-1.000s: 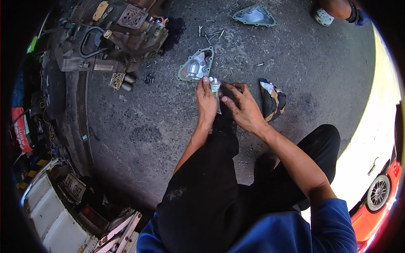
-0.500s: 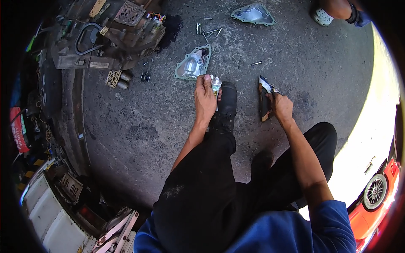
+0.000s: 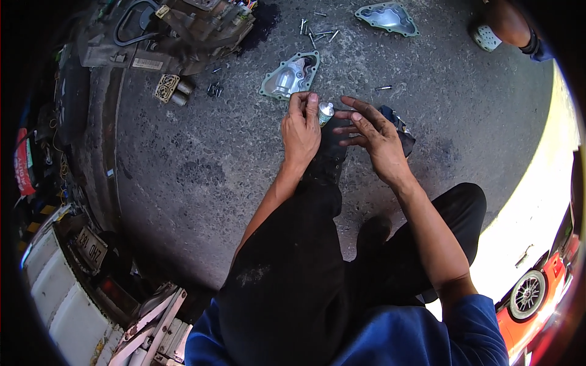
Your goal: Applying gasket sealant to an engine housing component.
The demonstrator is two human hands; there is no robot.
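My left hand (image 3: 301,135) is closed on a small tube (image 3: 325,113) of silvery and pale green colour, its narrow neck pointing up. Just to the right of the tube is my right hand (image 3: 377,138), fingers spread with smudged tips and nothing visible in them. A dark crumpled bundle (image 3: 405,141) lies on the ground behind the right hand, partly hidden by it. Beyond my left fingertips rests a metal cover (image 3: 292,76) with a greenish edge and bolt holes, hollow side up. My black shoe (image 3: 330,157) is under the tube.
A second metal cover (image 3: 387,19) lies farther off, right of several loose bolts (image 3: 316,35). One bolt (image 3: 383,88) lies apart. At left are a solenoid-like part (image 3: 173,89), small screws (image 3: 215,89) and a greasy machine assembly (image 3: 183,30). Another person's foot (image 3: 486,38) stands far right.
My right hand has let go of the dark bundle and moved left and up to the tube, its fingers spreading. The left hand still holds the tube, now tilted more toward me.
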